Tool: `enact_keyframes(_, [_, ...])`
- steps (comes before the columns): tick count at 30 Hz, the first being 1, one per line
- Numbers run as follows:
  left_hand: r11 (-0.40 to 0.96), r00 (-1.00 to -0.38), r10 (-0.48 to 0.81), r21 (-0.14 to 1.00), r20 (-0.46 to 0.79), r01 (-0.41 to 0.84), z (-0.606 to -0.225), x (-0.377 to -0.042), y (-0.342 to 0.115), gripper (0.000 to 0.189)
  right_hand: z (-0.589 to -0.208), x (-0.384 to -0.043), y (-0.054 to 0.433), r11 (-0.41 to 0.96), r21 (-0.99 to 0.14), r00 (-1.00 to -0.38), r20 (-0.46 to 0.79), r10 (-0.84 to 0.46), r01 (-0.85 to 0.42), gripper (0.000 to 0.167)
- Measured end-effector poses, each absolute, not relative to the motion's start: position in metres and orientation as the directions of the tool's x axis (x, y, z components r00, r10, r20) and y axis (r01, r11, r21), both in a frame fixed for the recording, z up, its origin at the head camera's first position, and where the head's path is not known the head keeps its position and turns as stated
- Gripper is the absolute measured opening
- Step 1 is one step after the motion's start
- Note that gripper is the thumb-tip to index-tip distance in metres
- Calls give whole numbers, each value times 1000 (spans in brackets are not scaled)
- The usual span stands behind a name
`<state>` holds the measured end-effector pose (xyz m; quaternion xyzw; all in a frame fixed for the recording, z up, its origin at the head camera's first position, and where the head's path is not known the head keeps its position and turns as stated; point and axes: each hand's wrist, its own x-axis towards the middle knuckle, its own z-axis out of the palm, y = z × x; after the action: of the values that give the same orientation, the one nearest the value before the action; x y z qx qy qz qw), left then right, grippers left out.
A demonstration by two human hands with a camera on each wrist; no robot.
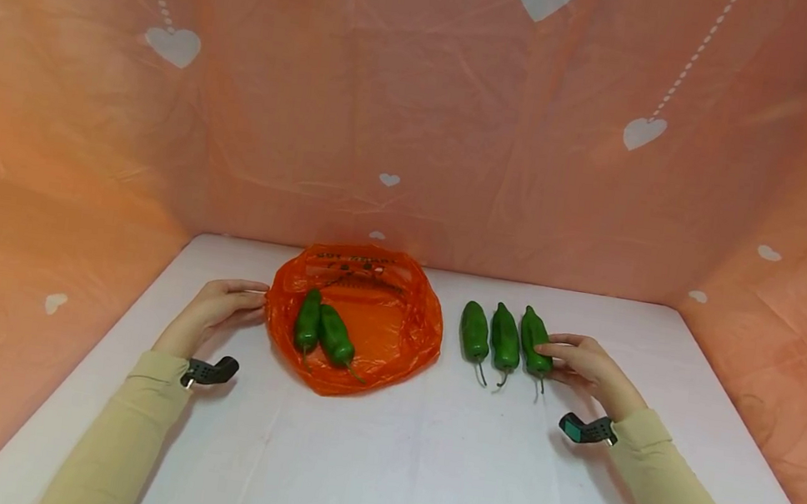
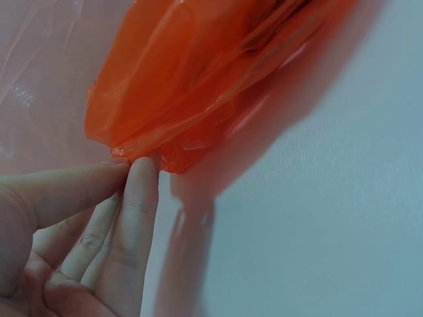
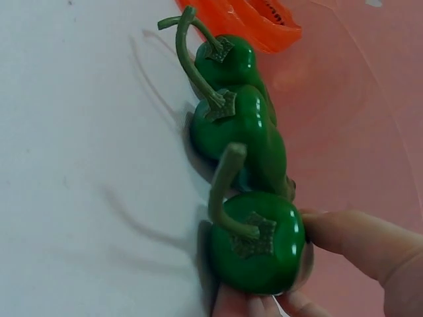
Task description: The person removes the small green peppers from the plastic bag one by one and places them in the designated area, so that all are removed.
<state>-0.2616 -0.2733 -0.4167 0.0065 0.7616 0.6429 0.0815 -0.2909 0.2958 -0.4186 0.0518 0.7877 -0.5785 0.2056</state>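
An orange-red plastic bag [image 1: 377,341] lies spread open on the table, with two green peppers [image 1: 336,334] inside it. My left hand [image 1: 218,309] pinches the bag's left edge between thumb and fingertips, as the left wrist view shows close up. To the right of the bag, three green peppers lie side by side in a row, stems toward me. The rightmost pepper [image 1: 534,341] is held between the thumb and fingers of my right hand [image 1: 589,367]. Beside it lie the middle pepper [image 1: 505,338] and the left pepper [image 1: 474,332].
The white table [image 1: 407,471] stretches toward me in front of the bag and peppers. Orange sheeting with white hearts [image 1: 427,120] hangs at the back and both sides. A dark wrist camera [image 1: 211,370] is strapped to the left wrist, another [image 1: 587,429] to the right.
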Motion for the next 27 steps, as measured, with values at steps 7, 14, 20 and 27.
enact_keyframes(7, [170, -987, 111, 981, -119, -99, -417, -262, -273, 43, -417, -291, 291, 355, -881, -915, -380, -137, 313, 69])
enact_keyframes(14, [174, -986, 110, 979, -125, -105, -417, -262, -273, 43, -417, -291, 288, 373, -880, -922, -364, -129, 295, 67])
enact_keyframes(20, [166, -986, 106, 980, -132, -114, -417, -263, -273, 44, -419, -292, 288, 378, -887, -932, -338, -135, 267, 63])
enact_keyframes(27, [96, -981, 106, 984, -162, -152, -417, -266, -275, 46, -415, -290, 289, 380, -889, -930, -334, -152, 256, 63])
